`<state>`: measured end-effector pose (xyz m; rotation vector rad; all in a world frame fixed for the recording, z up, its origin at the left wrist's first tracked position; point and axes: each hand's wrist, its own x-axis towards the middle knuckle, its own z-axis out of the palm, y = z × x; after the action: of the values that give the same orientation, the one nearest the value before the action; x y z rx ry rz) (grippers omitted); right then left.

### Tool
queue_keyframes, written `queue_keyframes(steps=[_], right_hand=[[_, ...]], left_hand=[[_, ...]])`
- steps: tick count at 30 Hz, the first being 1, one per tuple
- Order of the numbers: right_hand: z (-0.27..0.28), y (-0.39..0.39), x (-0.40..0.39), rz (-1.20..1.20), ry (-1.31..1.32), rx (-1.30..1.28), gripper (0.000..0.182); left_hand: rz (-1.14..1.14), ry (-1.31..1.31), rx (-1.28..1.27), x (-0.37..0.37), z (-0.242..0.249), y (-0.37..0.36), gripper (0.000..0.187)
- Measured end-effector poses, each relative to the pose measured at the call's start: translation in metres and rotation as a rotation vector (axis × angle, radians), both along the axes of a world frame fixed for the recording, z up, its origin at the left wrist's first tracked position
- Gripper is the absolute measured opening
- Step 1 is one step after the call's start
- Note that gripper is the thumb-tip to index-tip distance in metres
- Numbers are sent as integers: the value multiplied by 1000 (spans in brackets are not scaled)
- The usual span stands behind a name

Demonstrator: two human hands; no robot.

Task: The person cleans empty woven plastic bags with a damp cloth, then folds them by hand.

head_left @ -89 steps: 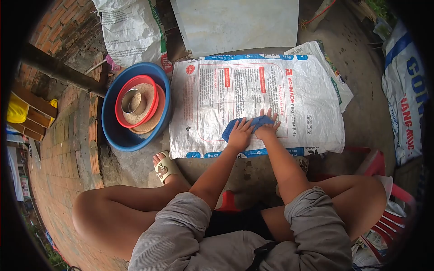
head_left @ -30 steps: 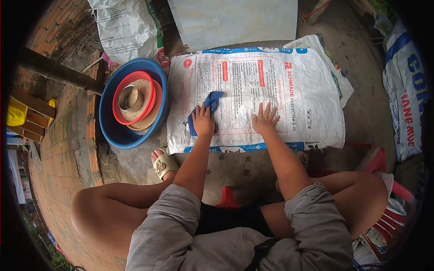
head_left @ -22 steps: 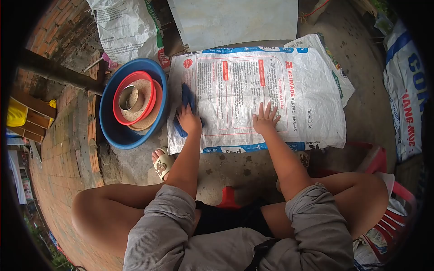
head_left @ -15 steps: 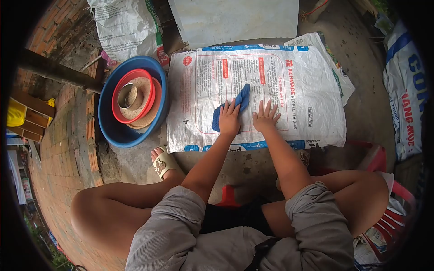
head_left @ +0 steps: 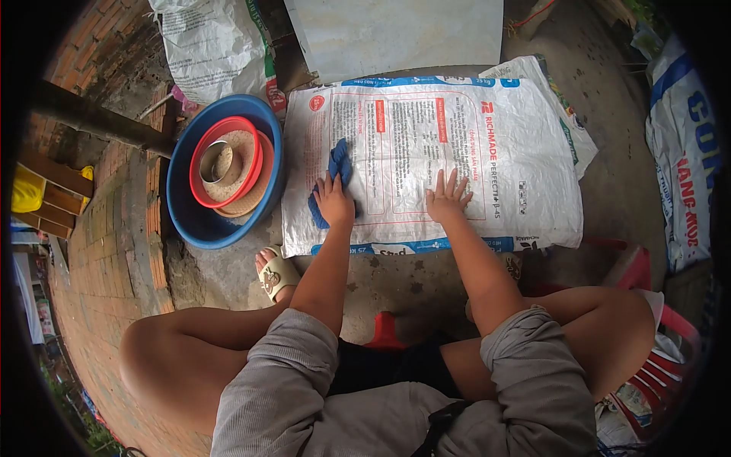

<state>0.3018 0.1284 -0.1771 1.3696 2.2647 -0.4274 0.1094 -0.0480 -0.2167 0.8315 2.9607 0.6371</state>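
Note:
A blue cloth (head_left: 340, 158) lies bunched on the left part of a white printed sack (head_left: 396, 175), which is spread flat on the ground. My left hand (head_left: 333, 201) grips the cloth from above, its fingers over the folds and pressing it onto the sack. Farther right, my right hand (head_left: 449, 196) rests palm down on the sack with its fingers spread, holding nothing. Part of the cloth is hidden beneath my left hand.
Left of the sack stands a blue basin (head_left: 179, 202) with a red bowl (head_left: 255, 171) in it. A metal ring or cup (head_left: 211, 161) sits on pale grains in the bowl. A pale board (head_left: 396, 38) is behind; a red plastic chair (head_left: 636, 263) is at right.
My left hand has slid left across the sack, carrying the blue cloth toward the basin side. My right hand has stayed in place.

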Motion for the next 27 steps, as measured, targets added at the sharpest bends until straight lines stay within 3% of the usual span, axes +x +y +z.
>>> queue_keyframes(steps=[2,5,11,13,14,15,17,19,21,22,27], right_hand=[[0,0,0,-3,3,-3,69],[-1,0,0,1,17,2,69],[-1,0,0,-5,15,-1,69],[2,2,-5,27,-147,-24,74],[37,-2,-16,88,-357,-159,77],[33,-1,-13,88,-358,-157,77],[19,-2,-7,-38,-4,-49,78],[5,-1,-5,-29,-14,-27,75],[-7,3,-5,43,-193,8,75],[-3,0,0,-5,27,8,71],[-7,1,2,6,25,14,69]], left_hand=[[146,3,11,-8,1,-3,52],[145,10,88,0,8,8,53],[-451,-22,261,78,40,58,57],[-657,-67,190,105,42,65,59],[-698,-89,168,118,36,64,58],[-740,-111,146,127,29,61,57],[-699,-81,111,129,15,52,55],[-686,-23,79,118,9,42,48],[-704,-8,83,98,10,35,46],[-666,28,100,86,7,33,46],[-218,16,27,17,3,12,51]])
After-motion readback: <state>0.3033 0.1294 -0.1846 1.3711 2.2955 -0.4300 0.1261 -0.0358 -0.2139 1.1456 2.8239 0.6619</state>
